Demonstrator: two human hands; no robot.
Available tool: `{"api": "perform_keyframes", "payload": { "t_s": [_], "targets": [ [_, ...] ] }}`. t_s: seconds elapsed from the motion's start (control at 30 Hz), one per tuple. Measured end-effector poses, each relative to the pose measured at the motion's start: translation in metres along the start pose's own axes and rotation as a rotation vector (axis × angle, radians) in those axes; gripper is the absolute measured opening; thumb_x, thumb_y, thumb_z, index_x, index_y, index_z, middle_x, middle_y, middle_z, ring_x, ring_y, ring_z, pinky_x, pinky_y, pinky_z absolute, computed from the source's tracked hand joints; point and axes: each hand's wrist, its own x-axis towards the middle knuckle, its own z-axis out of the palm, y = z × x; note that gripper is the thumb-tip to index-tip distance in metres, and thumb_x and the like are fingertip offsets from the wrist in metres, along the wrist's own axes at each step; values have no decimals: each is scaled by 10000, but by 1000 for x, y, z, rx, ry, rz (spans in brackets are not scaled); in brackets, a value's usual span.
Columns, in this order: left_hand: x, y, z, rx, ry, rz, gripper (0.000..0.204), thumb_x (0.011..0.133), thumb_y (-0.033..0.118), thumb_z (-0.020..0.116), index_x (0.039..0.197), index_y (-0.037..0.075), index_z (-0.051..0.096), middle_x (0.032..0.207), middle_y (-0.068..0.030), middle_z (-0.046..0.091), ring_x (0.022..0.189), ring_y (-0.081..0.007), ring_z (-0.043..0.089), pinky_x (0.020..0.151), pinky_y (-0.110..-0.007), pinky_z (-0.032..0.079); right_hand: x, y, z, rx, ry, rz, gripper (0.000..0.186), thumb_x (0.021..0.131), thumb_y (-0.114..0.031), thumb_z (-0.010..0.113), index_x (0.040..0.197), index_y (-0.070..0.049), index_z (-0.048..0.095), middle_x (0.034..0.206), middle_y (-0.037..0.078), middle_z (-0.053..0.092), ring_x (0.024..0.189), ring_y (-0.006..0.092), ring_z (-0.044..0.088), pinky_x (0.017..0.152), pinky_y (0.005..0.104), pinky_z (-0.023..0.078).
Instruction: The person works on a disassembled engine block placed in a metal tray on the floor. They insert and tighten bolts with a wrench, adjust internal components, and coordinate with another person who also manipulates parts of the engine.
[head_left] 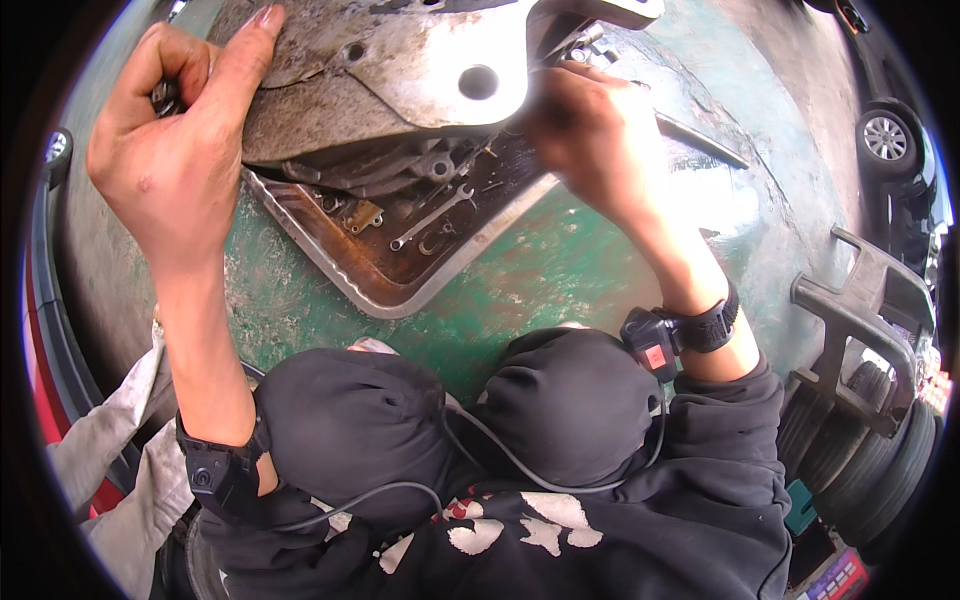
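My left hand (178,130) rests against the left edge of a large dirty metal plate (400,70), thumb lying on its surface, fingers curled around something small and dark that I cannot make out. My right hand (590,135) is blurred at the plate's right edge, fingers closed near a bolted metal part (585,45); what it holds is hidden. Below the plate lies a rusty metal tray (400,290) with a spanner (432,215) and several small parts in it.
The tray sits on a worn green floor (560,270). My knees in dark trousers (450,410) fill the lower middle. A grey metal bracket (860,300) and stacked tyres (860,450) stand at right, a parked car (890,130) beyond. Grey cloth (120,450) lies at lower left.
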Motion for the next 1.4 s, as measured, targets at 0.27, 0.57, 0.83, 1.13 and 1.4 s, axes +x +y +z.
{"api": "perform_keyframes", "payload": {
  "t_s": [0.27,0.57,0.83,1.13,1.4],
  "targets": [
    [-4,-5,-4,-28,-30,-110,181,759,-25,740,703,-50,570,639,22,402,608,-60,379,604,-184,373,-15,3,8,188,152,275,274,747,-233,766,856,3,679,753,125,632,672,268,629,606,333,500],
    [-3,-15,-9,-19,-111,61,93,756,-50,723,832,-37,671,656,15,399,614,-72,393,610,-189,384,-11,14,6,123,44,-30,283,744,-209,758,917,-6,664,785,129,630,689,281,633,621,350,507],
    [-2,-15,-13,134,-180,173,227,756,-49,708,970,24,721,681,14,407,625,-79,407,607,-198,383,-20,7,17,106,152,104,263,736,-219,777,840,-16,644,749,117,620,664,274,624,604,348,504],
    [-1,-19,-12,25,-152,121,218,762,-47,706,974,4,713,688,12,399,639,-85,410,650,-199,406,-15,14,9,152,101,-28,214,742,-161,753,871,-14,666,784,122,629,688,286,636,609,345,508],
    [-3,-23,-13,58,-146,112,212,766,-60,697,970,-3,708,690,3,395,646,-93,408,668,-204,416,-9,12,13,123,115,27,254,724,-224,774,837,-26,661,746,114,629,672,287,641,607,350,516]
  ]
}}
